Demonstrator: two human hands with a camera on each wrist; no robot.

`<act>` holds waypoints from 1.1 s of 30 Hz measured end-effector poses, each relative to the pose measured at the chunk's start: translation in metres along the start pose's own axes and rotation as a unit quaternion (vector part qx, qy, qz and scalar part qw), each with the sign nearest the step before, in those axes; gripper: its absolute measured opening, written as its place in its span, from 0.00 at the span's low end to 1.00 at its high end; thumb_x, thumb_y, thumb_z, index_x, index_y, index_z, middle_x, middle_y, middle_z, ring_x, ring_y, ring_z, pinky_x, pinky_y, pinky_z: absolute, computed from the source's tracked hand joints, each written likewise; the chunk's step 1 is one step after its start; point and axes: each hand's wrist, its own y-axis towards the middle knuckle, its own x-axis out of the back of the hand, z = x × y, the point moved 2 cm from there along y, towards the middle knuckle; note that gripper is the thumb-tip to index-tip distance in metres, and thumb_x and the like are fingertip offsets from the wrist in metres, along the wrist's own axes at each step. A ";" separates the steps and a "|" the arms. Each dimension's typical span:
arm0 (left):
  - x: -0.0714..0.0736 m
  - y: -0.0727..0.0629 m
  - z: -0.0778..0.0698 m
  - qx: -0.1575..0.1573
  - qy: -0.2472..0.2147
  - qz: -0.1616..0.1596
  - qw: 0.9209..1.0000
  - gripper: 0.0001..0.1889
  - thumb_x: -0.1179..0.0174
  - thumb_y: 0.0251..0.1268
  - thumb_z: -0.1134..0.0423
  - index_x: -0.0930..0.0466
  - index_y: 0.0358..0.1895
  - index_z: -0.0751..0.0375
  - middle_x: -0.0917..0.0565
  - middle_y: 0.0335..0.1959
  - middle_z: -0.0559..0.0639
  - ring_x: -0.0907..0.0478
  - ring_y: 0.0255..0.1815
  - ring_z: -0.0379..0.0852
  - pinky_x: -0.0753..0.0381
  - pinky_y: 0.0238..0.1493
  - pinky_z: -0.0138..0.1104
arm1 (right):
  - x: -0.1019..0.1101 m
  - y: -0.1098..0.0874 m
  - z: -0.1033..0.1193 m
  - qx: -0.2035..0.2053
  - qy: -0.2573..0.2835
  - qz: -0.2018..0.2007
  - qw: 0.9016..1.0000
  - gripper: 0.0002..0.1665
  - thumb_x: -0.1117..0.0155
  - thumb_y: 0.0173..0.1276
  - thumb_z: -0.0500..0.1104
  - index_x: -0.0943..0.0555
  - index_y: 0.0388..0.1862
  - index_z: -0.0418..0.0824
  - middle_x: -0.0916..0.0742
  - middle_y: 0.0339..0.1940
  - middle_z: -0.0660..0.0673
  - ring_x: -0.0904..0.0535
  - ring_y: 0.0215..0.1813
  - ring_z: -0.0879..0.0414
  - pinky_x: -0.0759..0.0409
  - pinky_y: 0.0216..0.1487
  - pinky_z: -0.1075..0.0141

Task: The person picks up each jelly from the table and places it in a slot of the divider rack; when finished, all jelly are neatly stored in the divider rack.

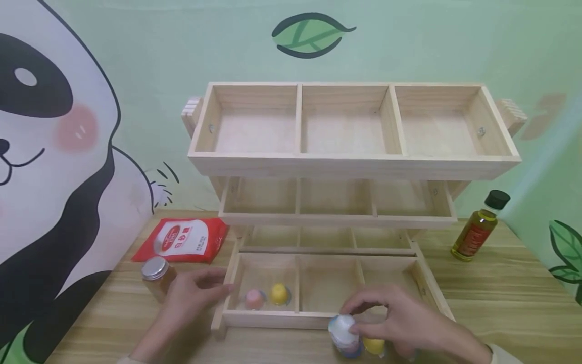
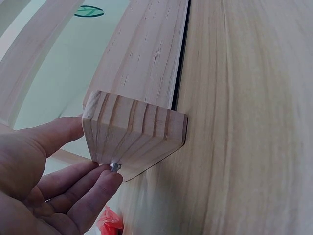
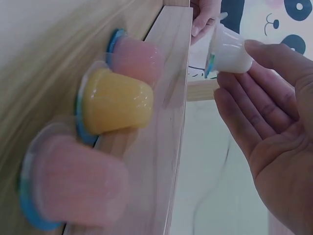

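A tiered wooden storage box (image 1: pixel 352 167) with divided trays stands in front of me. My left hand (image 1: pixel 193 296) holds the left side of its base, thumb and fingers on either side of the wooden end (image 2: pixel 134 122), a fingertip by a small bolt (image 2: pixel 115 167). Over the bottom tray's front edge, my right hand (image 1: pixel 400 316) pinches a white jelly cup (image 3: pixel 232 51) between thumb and fingers. Below it on the table are a yellow jelly cup (image 3: pixel 117 100) and two pink ones, one nearer (image 3: pixel 83 181). The bottom tray's left compartment holds a pink jelly cup (image 1: pixel 254 299) and a yellow one (image 1: pixel 279 293).
A red and white packet (image 1: pixel 184 240) lies left of the wooden box, with a metal-lidded jar (image 1: pixel 156 275) close beside my left hand. On the right stands a black-capped oil bottle (image 1: pixel 477 230). The upper tiers overhang the bottom tray's back. A panda-printed wall (image 1: pixel 150 45) is behind.
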 end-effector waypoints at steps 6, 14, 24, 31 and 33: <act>0.000 0.001 0.001 -0.004 0.002 0.002 1.000 0.29 0.19 0.59 0.48 0.13 0.62 0.55 0.10 0.53 0.52 0.12 0.46 0.47 0.10 0.47 0.42 | -0.004 0.017 -0.002 0.002 -0.031 -0.019 0.999 0.10 0.25 0.73 0.41 0.12 0.51 0.48 0.09 0.48 0.55 0.12 0.52 0.58 0.12 0.52 0.57; 0.000 0.000 0.000 -0.008 0.002 -0.001 1.000 0.28 0.20 0.60 0.49 0.12 0.62 0.54 0.10 0.54 0.51 0.13 0.48 0.48 0.10 0.48 0.42 | -0.011 0.039 -0.002 -0.030 -0.079 -0.065 0.994 0.10 0.23 0.71 0.43 0.11 0.50 0.47 0.09 0.48 0.56 0.12 0.51 0.58 0.13 0.53 0.60; -0.001 0.002 0.002 0.004 0.002 0.001 1.000 0.30 0.19 0.59 0.47 0.13 0.62 0.55 0.11 0.55 0.54 0.13 0.48 0.48 0.10 0.47 0.43 | -0.018 0.057 -0.012 -0.089 -0.068 -0.086 0.990 0.11 0.23 0.71 0.43 0.11 0.51 0.44 0.09 0.50 0.53 0.12 0.52 0.55 0.14 0.57 0.58; 0.000 0.002 0.000 0.003 0.005 0.003 1.000 0.30 0.19 0.59 0.46 0.13 0.62 0.55 0.11 0.56 0.53 0.13 0.48 0.48 0.10 0.47 0.43 | -0.020 0.059 -0.020 -0.124 -0.060 -0.088 0.987 0.13 0.23 0.70 0.40 0.11 0.51 0.40 0.09 0.49 0.51 0.12 0.51 0.53 0.13 0.56 0.56; 0.000 0.001 0.000 0.005 0.005 0.003 1.000 0.30 0.19 0.59 0.46 0.13 0.62 0.54 0.11 0.56 0.53 0.13 0.48 0.48 0.10 0.47 0.44 | -0.021 0.058 -0.023 -0.130 -0.059 -0.088 0.986 0.13 0.23 0.70 0.40 0.11 0.51 0.40 0.09 0.49 0.51 0.11 0.51 0.53 0.13 0.55 0.55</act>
